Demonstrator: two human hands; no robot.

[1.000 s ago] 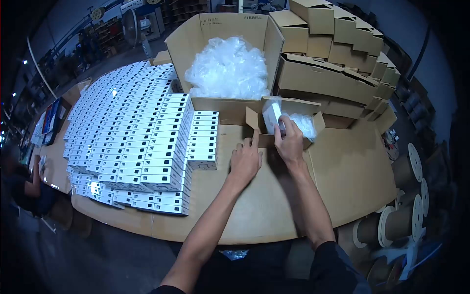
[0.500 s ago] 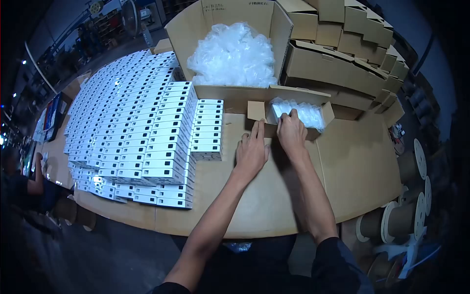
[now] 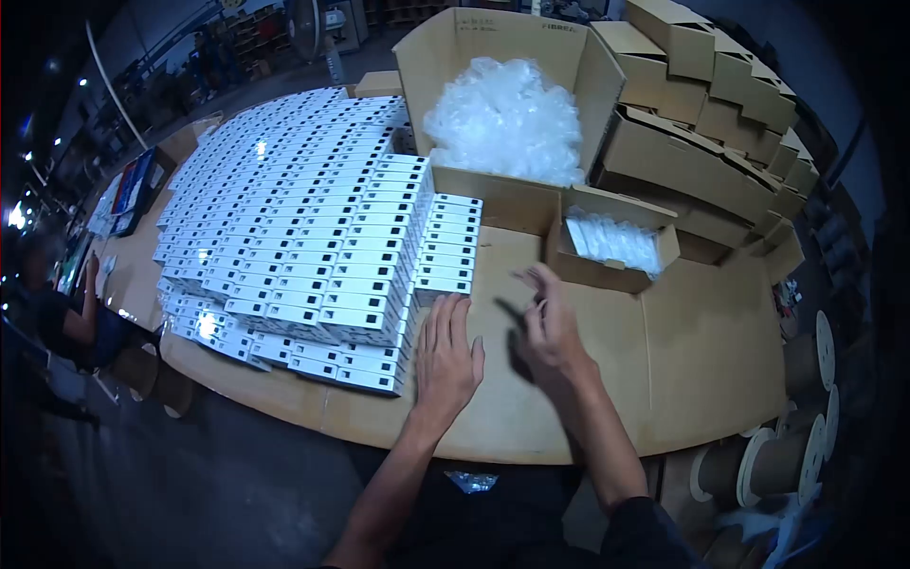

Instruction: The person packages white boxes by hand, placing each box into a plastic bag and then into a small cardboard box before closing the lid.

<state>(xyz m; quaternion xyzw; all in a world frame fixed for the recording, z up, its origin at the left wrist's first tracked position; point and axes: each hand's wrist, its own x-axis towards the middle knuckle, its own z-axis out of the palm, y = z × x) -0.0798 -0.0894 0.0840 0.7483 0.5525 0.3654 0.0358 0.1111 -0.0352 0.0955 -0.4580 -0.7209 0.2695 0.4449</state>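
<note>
My left hand [image 3: 445, 356] lies with fingers stretched out, its fingertips at the front of a short stack of white boxes [image 3: 447, 248]. To its right, my right hand [image 3: 555, 327] hovers over the cardboard tabletop with fingers loosely bent and apart, nothing visible in it. Beyond that hand stands a small open carton [image 3: 607, 273], its flaps up. Clear plastic-wrapped pieces [image 3: 614, 243] fill it in a row. A large block of stacked white boxes [image 3: 294, 218], each with a dark square on its end, rises left of my left hand.
Behind the small carton, a big open cardboard box [image 3: 517, 36] holds a heap of clear plastic bags [image 3: 507, 119]. Brown cartons [image 3: 682, 156] are piled at the back right. Cable spools [image 3: 782, 460] stand beside the table at right. Another person [image 3: 81, 313] sits at far left.
Both hands have left the small carton and come nearer, the left one moving to the white boxes. The carton's left flap no longer sticks outward. The view has turned left.
</note>
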